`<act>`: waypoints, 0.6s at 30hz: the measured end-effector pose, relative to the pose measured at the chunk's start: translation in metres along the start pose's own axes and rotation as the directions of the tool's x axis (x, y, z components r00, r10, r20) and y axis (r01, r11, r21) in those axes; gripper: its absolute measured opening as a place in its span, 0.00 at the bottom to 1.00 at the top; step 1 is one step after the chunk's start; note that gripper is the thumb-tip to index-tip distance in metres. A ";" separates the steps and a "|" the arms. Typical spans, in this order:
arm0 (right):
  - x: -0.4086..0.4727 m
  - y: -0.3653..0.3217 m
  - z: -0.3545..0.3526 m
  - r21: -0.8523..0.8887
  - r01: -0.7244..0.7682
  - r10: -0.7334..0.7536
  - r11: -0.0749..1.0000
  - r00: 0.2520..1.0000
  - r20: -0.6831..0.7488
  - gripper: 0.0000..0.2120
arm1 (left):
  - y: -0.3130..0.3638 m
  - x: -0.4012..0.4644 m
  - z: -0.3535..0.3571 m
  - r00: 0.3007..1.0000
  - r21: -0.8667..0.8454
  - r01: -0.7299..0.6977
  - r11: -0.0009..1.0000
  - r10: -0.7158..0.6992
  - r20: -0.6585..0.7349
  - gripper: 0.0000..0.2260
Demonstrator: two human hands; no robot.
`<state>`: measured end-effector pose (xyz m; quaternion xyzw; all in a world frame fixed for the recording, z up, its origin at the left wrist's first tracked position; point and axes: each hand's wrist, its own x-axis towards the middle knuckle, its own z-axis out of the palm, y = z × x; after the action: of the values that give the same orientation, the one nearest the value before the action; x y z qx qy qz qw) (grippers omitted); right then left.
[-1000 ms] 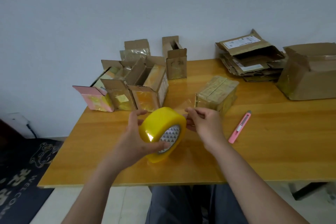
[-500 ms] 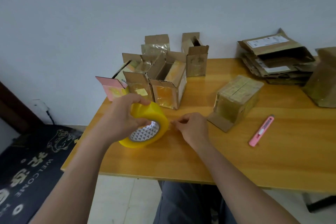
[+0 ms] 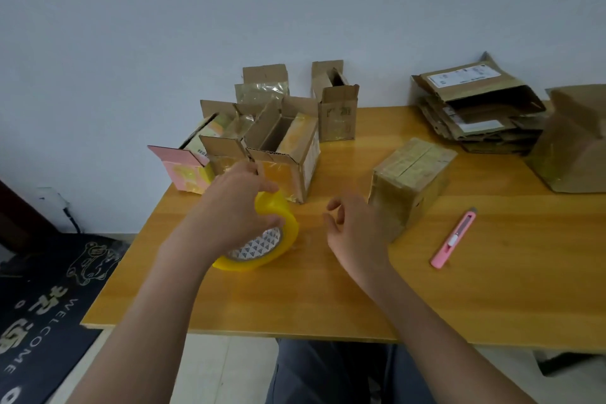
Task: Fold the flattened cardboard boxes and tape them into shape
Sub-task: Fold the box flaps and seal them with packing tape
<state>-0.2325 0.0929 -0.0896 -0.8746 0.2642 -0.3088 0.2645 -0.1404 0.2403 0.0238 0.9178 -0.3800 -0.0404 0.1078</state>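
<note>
On table [image 3: 492,298], L hand [image 3: 234,207] grips tape roll [image 3: 282,233]; R hand [image 3: 357,229] loose.

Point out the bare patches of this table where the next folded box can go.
Bare wood lies along the near edge of the table, below the tape roll and pink cutter, and right of the cutter. The back is crowded: open boxes back left, flattened stack back right.

Pale blue-grey wall [image 3: 131,26], wooden table [image 3: 492,305], dark welcome mat [image 3: 39,315], tiled floor [image 3: 223,371]
</note>
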 end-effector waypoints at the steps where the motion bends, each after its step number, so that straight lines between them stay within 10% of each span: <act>1: -0.001 0.004 -0.011 0.004 0.095 -0.093 0.995 0.980 -0.177 0.05 | 0.008 0.002 0.002 0.998 -0.013 -0.027 1.000 0.026 -0.058 0.23; 5: 0.003 0.031 -0.050 -0.070 0.151 -0.165 0.986 0.841 -0.515 0.10 | 0.058 0.019 0.020 0.951 -0.201 -0.258 0.945 0.212 -0.226 0.18; 9: 0.014 0.076 -0.070 -0.052 0.041 -0.051 0.998 0.975 -0.216 0.26 | 0.106 0.051 0.050 0.951 -0.328 -0.310 0.892 0.290 -0.108 0.27; 18: 0.035 0.125 -0.100 0.031 0.099 -0.098 0.995 0.995 -0.029 0.21 | 0.121 0.093 0.117 0.924 -0.514 -0.382 0.768 0.312 -0.221 0.26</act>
<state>-0.3147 -0.0494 -0.0868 -0.8779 0.2192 -0.3375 0.2594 -0.1763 0.0719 -0.0620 0.7625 -0.5080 -0.0705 0.3944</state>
